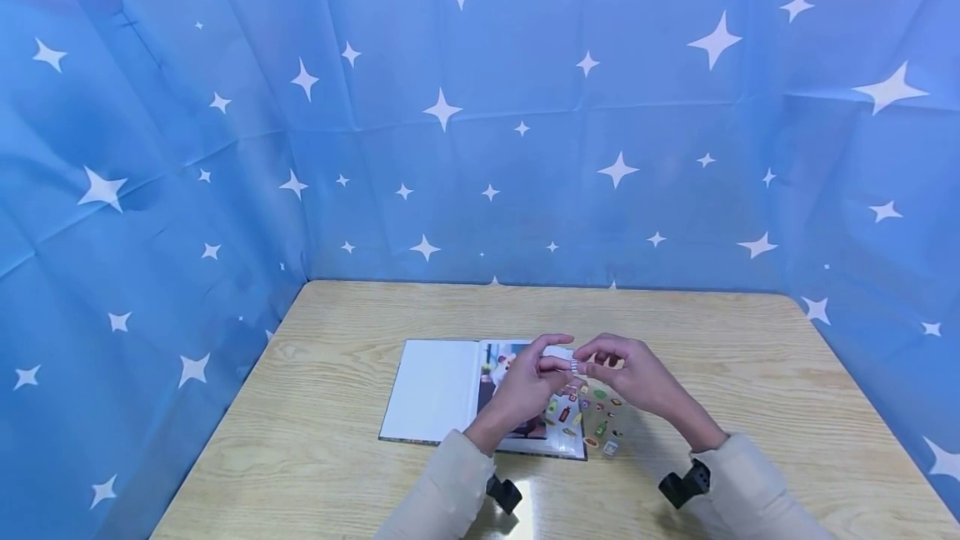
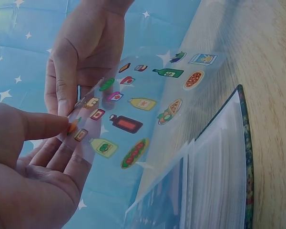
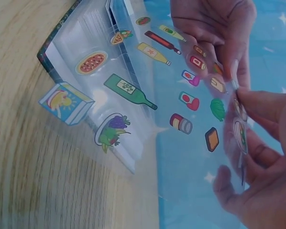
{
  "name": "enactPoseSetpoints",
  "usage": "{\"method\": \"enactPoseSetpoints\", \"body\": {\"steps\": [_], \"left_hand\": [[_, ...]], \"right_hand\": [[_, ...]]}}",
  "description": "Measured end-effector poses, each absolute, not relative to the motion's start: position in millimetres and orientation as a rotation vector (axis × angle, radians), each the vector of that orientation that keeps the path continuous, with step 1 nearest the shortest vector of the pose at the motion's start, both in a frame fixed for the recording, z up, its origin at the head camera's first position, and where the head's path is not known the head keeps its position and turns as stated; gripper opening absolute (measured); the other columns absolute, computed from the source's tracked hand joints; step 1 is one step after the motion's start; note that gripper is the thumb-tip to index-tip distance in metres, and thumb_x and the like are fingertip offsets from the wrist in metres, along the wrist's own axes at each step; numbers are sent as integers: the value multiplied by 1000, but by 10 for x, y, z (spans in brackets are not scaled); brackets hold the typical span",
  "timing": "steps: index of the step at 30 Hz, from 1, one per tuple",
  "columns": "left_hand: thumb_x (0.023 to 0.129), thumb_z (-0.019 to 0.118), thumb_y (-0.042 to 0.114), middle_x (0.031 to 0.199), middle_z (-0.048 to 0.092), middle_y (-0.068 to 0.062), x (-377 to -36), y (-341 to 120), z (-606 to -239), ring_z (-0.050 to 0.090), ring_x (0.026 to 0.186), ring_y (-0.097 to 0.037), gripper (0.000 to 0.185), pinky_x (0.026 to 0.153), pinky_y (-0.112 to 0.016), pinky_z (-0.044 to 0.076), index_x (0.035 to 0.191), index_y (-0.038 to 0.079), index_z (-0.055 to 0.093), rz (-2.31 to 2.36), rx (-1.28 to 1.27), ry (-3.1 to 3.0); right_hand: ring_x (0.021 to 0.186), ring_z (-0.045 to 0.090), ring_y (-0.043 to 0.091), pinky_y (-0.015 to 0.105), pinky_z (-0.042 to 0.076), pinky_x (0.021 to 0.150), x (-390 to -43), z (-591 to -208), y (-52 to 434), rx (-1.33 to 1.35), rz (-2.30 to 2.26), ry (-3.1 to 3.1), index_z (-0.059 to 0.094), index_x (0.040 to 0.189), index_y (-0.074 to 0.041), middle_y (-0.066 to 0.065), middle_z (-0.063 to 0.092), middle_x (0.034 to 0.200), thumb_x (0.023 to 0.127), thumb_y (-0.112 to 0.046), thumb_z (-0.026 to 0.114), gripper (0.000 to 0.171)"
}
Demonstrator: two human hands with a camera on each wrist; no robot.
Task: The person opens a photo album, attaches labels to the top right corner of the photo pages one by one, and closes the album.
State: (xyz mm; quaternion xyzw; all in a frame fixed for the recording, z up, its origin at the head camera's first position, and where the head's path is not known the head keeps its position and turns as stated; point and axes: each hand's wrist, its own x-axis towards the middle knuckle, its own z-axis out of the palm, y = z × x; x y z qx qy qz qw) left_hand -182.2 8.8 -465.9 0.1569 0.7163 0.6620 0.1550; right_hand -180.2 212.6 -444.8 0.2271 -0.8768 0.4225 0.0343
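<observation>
A clear sticker sheet, printed with small foods and bottles, is held above an open photo album. My left hand pinches one end of the sheet between thumb and fingers. At that same end my right hand grips the edge, its thumb and fingertips close to the left hand's. In the right wrist view the sheet slants away from both hands, and a green bottle, a pizza and a blue box show on it. Whether a single sticker is lifted off between the fingertips, I cannot tell.
The album lies on a wooden table, its left side a blank white page and a photo on the right side, partly behind my left hand. A blue star-patterned cloth hangs along the table's back and sides.
</observation>
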Motion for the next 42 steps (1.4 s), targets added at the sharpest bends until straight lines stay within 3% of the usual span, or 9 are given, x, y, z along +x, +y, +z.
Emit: {"method": "enactPoseSetpoints", "body": {"steps": [5, 9, 13, 21, 29, 34, 42], "left_hand": [[98, 59, 8, 97, 75, 7, -1820, 78, -4649, 67, 74, -13, 44, 46, -20, 35, 136, 29, 54, 1895, 429, 2069], [99, 59, 13, 96, 74, 7, -1815, 62, -4644, 48, 54, -12, 40, 44, -22, 31, 134, 32, 56, 1878, 403, 2096], [100, 59, 15, 94, 74, 5, -1817, 54, -4647, 39, 49, -11, 38, 43, -23, 30, 132, 34, 56, 1871, 381, 2105], [100, 57, 11, 98, 75, 1, -1816, 66, -4658, 42, 49, -12, 39, 41, -22, 28, 133, 33, 56, 1870, 375, 2092], [100, 58, 11, 96, 75, 3, -1826, 65, -4678, 65, 69, -16, 39, 47, -22, 37, 131, 35, 57, 1862, 366, 2102], [100, 57, 10, 95, 74, 3, -1824, 73, -4681, 69, 73, -18, 40, 48, -22, 40, 132, 32, 57, 1859, 342, 2106], [100, 57, 12, 101, 75, 3, -1798, 121, -4690, 70, 78, -17, 39, 42, -22, 34, 136, 27, 55, 1859, 317, 2097]], "right_hand": [[78, 58, 9, 30, 50, 69, -1801, -4451, 2127, 683, 1300, -2696, 75, 99, -22, -10, 69, 92, 90, -13, 73, 13], [78, 58, 9, 32, 50, 70, -1801, -4456, 2133, 689, 1310, -2687, 75, 98, -24, -11, 69, 92, 90, -12, 73, 14], [78, 58, 9, 32, 50, 70, -1798, -4457, 2133, 694, 1324, -2676, 75, 97, -24, -11, 69, 92, 90, -12, 73, 14], [80, 61, 8, 32, 53, 71, -1800, -4471, 2148, 700, 1339, -2659, 76, 94, -21, -3, 71, 93, 90, -6, 72, 16], [77, 59, 8, 31, 51, 69, -1814, -4526, 2159, 724, 1332, -2632, 75, 92, -19, 1, 71, 91, 91, -9, 71, 11], [77, 59, 8, 31, 51, 70, -1816, -4514, 2172, 692, 1328, -2654, 75, 93, -18, -4, 70, 90, 93, -10, 69, 10], [80, 59, 10, 30, 50, 70, -1806, -4506, 2205, 659, 1338, -2673, 74, 96, -14, -4, 69, 94, 92, -6, 68, 11]]}}
